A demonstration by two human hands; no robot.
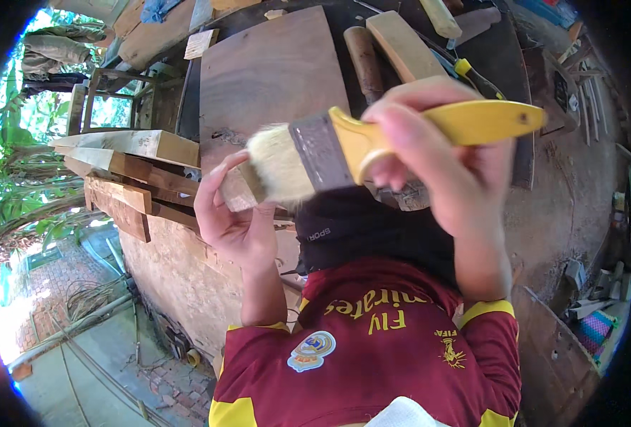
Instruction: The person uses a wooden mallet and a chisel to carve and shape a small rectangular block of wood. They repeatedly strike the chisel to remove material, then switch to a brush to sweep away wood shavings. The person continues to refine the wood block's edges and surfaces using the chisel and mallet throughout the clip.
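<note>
My right hand [465, 171] is closed round the yellow handle of a wide paintbrush [320, 151] with a dark metal band and pale bristles. The brush lies nearly level, its bristles pointing left. My left hand [236, 231] grips a small wooden block [239, 188] between thumb and fingers. The bristle tips overlap the block's right side and appear to touch it. Part of the block is hidden behind the bristles and my fingers.
Beyond my hands a broad wooden board [273, 67] lies on a dark work surface. To its right are a round wooden handle [363, 60], a pale wood block [406, 50] and a yellow-handled tool [463, 67]. Several cut timbers [141, 167] are stacked at the left.
</note>
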